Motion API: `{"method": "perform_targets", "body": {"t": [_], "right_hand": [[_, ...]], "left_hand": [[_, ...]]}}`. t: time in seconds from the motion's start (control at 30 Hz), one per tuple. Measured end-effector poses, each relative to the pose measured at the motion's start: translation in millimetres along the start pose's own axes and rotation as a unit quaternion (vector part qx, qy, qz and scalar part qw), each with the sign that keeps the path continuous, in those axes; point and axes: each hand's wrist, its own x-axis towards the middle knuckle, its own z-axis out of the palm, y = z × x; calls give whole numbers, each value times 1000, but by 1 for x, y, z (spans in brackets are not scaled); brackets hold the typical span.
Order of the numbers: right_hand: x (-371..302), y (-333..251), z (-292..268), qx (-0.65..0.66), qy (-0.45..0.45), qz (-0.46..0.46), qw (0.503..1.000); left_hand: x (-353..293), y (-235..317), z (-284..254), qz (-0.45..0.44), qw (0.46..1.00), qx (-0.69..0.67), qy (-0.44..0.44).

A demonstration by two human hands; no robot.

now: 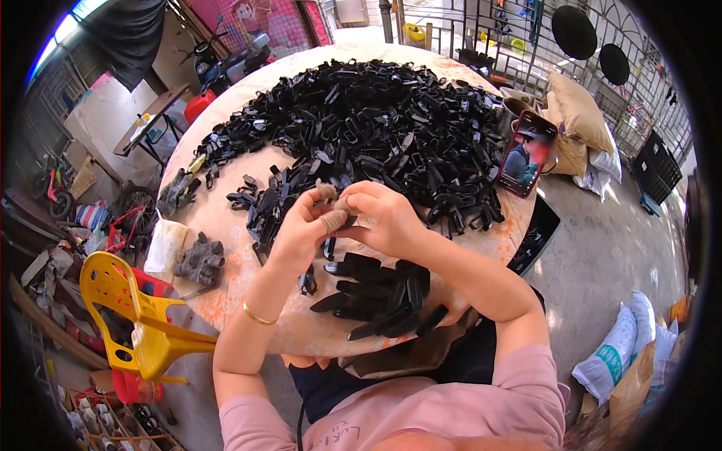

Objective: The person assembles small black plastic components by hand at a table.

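My left hand [299, 231] and my right hand [387, 219] meet over the round table [248, 297], fingertips pinched together. Beige wraps cover some of the fingers. Between them a bit of a small black plastic piece [350, 222] shows; the fingers hide most of it. Just beyond the hands spreads a large heap of black plastic parts [391, 143]. Closer to me, below my right hand, lies a smaller pile of long black pieces [387, 293]. A few loose black parts [307, 280] rest beside my left wrist.
A phone [526, 154] stands tilted at the table's right edge, near stuffed sacks [579, 113]. Dark grey gloves [201, 261] and a white bag [164, 244] lie at the left edge. A yellow plastic chair [150, 346] stands left; white sacks [609, 361] sit on the floor right.
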Motion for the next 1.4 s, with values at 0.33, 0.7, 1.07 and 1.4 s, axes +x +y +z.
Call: {"method": "perform_targets", "body": {"t": [0.33, 0.7, 1.07, 1.4], "right_hand": [[-2, -2, 0, 91, -54, -53, 993], [1, 3, -20, 209, -240, 15, 948], [-6, 12, 7, 159, -206, 40, 965], [-11, 17, 4, -83, -219, -26, 972]], "left_hand": [[-3, 2, -8, -75, 990, -65, -101], [-41, 62, -57, 58, 816, 573, 45], [-26, 23, -53, 41, 737, 670, 77], [20, 16, -55, 121, 642, 742, 151]]}}
